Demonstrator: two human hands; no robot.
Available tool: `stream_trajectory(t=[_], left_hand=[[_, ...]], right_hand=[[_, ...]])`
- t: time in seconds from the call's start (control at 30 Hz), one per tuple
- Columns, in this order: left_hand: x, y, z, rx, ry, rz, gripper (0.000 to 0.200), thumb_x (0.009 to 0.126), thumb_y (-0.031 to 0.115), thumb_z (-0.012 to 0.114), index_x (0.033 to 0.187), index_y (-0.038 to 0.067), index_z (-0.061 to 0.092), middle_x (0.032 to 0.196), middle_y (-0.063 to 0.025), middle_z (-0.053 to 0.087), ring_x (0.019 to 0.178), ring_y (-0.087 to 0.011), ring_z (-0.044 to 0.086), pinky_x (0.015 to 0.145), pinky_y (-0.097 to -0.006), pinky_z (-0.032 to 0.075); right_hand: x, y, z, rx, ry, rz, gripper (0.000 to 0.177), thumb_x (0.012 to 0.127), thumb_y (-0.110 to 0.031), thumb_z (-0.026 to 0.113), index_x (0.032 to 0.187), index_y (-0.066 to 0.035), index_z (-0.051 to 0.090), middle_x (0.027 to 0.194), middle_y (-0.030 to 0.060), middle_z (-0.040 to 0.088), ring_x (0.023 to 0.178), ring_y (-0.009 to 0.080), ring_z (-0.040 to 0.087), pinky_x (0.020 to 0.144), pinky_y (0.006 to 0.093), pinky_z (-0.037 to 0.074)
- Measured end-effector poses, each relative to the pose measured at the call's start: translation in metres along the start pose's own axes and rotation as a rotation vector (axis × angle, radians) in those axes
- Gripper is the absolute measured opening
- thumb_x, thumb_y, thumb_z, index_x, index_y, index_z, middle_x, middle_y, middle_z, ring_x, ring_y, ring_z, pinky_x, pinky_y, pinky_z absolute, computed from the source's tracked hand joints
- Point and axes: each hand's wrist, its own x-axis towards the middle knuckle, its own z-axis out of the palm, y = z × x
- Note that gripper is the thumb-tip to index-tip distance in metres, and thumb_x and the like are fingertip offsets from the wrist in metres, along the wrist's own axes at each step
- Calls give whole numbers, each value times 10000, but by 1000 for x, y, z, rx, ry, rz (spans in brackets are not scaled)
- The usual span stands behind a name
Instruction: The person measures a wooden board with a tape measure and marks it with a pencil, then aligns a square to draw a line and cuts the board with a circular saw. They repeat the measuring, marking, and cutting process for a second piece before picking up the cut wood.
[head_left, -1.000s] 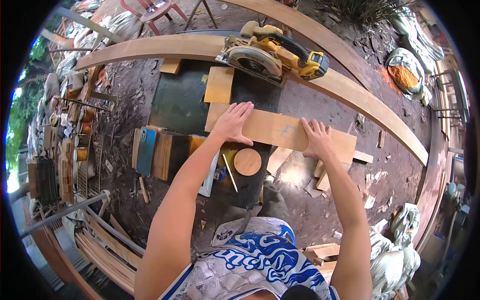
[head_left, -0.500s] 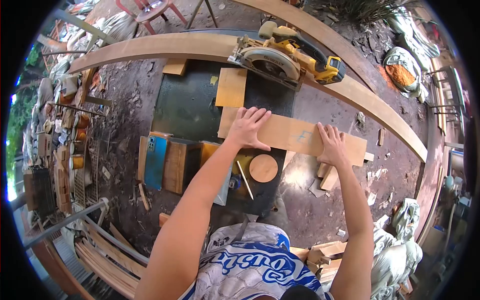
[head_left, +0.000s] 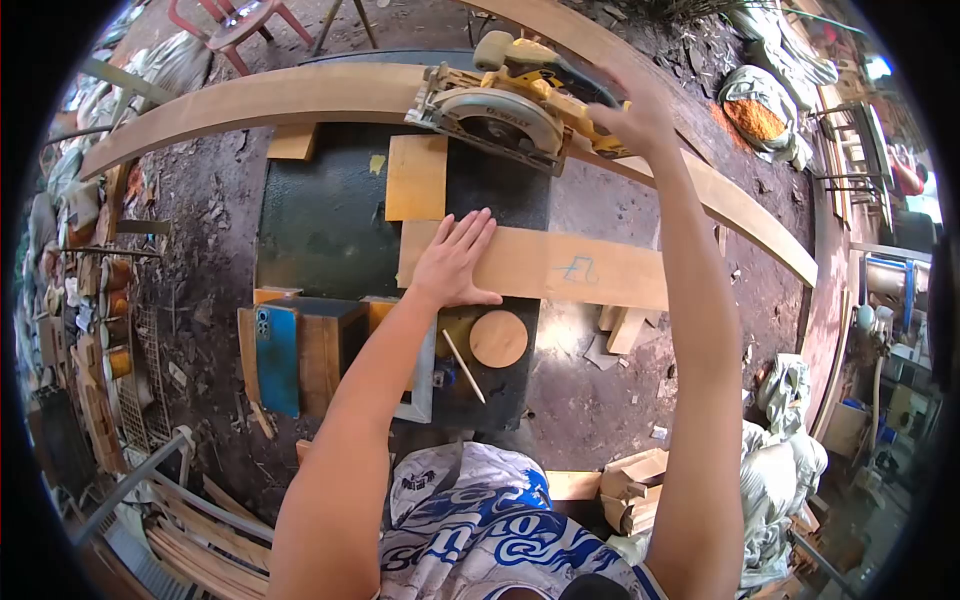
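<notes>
My left hand [head_left: 455,262] lies flat on a wooden board [head_left: 620,278], fingers extended and thumb out near its lower edge. The board carries a blue pencil-like marking and lies across the dark work table [head_left: 330,215]. At the rear of a yellow DeWalt circular saw [head_left: 515,115], my right hand [head_left: 638,118] is slightly blurred, thumb and fingers apart around the battery end. The saw rests over a long curved-looking plank [head_left: 330,95] at the table's far side. A short wood piece [head_left: 417,178] lies between the saw and the board.
Nearer me are a round wooden disc [head_left: 498,339], a white pencil-like stick [head_left: 463,365] and a blue phone [head_left: 278,360] leaning on wood blocks. A red chair [head_left: 240,25] stands far left. A sack of orange shavings [head_left: 752,120] sits far right. Offcuts [head_left: 628,328] lie right of the table.
My right hand has left the right end of the board and moved up to the rear of the saw. My left hand stays on the board. The whole view has shifted left.
</notes>
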Motion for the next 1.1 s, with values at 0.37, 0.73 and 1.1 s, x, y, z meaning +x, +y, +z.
stream_trajectory(t=[0.37, 0.73, 1.1], left_hand=[[14, 1, -3, -1, -33, -67, 1328, 628, 850, 751, 1646, 83, 377, 1707, -72, 378, 1590, -253, 326, 1321, -573, 164], [2, 3, -3, -21, 96, -24, 1295, 605, 803, 807, 1614, 85, 429, 1640, -89, 461, 1541, -328, 378, 1299, -592, 199], [-11, -5, 10, -28, 180, 1, 1269, 602, 823, 790, 1571, 68, 474, 1531, -82, 538, 1427, -300, 466, 1275, -567, 252]], right_hand=[[76, 9, 53, 433, -684, 265, 296, 703, -169, 766, 919, 27, 710, 676, 60, 650, 545, 161, 562, 533, 316, 447], [-233, -138, -173, 612, -10, 725, 353, 865, -97, 776, 1189, 24, 705, 911, 5, 663, 791, 84, 596, 713, 267, 487], [-443, -173, -96, 635, 232, 1271, 270, 1060, -303, 655, 1072, -33, 642, 752, 50, 640, 578, 123, 600, 520, 258, 491]])
